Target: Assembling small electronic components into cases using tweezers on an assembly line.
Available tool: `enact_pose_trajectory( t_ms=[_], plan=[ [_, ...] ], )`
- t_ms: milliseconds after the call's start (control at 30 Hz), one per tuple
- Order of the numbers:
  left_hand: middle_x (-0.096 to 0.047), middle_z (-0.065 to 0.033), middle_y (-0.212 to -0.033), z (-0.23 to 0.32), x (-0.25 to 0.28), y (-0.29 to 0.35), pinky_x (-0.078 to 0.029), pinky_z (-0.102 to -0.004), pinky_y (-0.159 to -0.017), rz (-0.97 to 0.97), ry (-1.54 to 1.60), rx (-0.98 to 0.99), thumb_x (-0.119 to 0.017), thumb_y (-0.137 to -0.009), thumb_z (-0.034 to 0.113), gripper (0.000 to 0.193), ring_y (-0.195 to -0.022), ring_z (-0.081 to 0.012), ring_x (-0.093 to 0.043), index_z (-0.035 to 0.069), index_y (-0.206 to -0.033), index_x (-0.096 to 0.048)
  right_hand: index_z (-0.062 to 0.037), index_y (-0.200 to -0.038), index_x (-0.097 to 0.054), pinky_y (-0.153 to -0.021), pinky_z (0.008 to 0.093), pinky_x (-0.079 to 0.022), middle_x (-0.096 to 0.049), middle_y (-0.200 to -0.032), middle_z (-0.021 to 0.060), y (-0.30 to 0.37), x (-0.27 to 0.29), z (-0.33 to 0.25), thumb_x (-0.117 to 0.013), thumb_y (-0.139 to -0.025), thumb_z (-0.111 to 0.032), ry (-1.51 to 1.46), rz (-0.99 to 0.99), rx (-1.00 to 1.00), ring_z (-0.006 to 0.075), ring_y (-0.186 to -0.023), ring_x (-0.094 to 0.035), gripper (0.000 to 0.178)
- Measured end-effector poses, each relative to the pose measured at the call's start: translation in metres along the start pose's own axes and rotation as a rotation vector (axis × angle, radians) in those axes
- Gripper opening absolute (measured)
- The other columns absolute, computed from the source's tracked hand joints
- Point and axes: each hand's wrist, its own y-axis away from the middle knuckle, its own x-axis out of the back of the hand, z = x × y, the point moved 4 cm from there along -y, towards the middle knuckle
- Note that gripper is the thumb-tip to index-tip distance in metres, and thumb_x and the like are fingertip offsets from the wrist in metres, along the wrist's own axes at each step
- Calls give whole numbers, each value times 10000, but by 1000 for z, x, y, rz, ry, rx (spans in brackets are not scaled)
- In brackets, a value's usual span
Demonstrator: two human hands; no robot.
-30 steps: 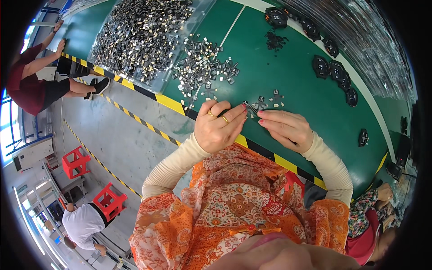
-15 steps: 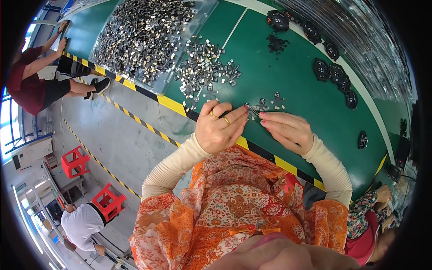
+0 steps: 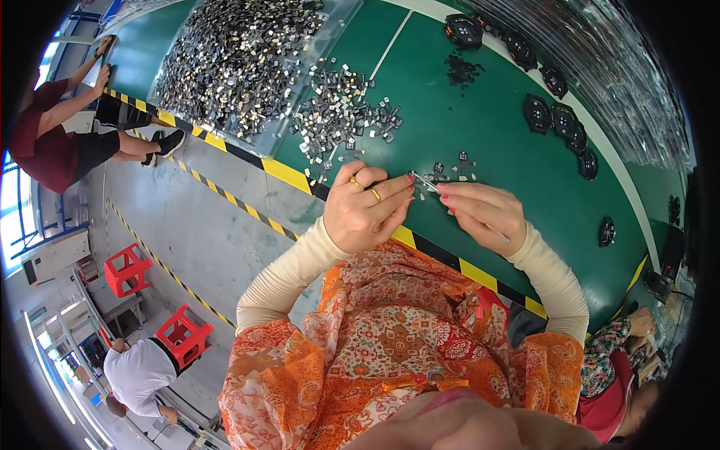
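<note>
My left hand [image 3: 367, 206] is closed in a pinch above the green table, with two gold rings on its fingers. A small dark part [image 3: 412, 175] shows at its fingertips, mostly hidden. My right hand [image 3: 484, 214] grips slim metal tweezers [image 3: 427, 183], whose tips reach the part at the left fingertips. Just beyond the tweezers lie a few small black-and-silver pieces [image 3: 463, 166] and pale bits. Left of them, past my left hand, spreads a loose heap of small black, white and metallic parts [image 3: 345, 112].
A clear bin [image 3: 341, 30] full of similar parts stands at far left. Black round casings [image 3: 564, 126] and a small black pile [image 3: 463, 71] lie to the right, near stacked clear plastic trays [image 3: 592, 67]. Striped tape marks the table edge [image 3: 478, 276]. Other people work nearby; red stools [image 3: 182, 339] stand left.
The tweezers now lie at a flatter angle and show more plainly between my hands, with their rear end visible below my right hand. My left hand keeps its pinch, almost unmoved.
</note>
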Motion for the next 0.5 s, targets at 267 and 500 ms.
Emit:
enact_pose_trajectory(
  t_ms=[267, 500],
  plan=[
    [-720, 14, -1071, -3, 0, 1, -441, -373, -847, -6, 31, -4, -758, -694, 60, 245, -859, -174, -590, 97, -937, -760, 24, -1060, -672, -769, 350, -583, -681, -1136, 160, 0, -1, -1, -685, -772, 97, 10, 16, -7, 290, -925, -708, 298],
    [-714, 25, -1087, -1, 2, -1, -439, -367, -857, -39, -30, -43, -765, -697, 74, 248, -875, -167, -587, 101, -943, -761, 20, -1055, -679, -753, 346, -585, -692, -1116, 162, -1, 2, 0, -681, -776, 93, -16, 24, -23, 287, -911, -712, 288]
  ],
)
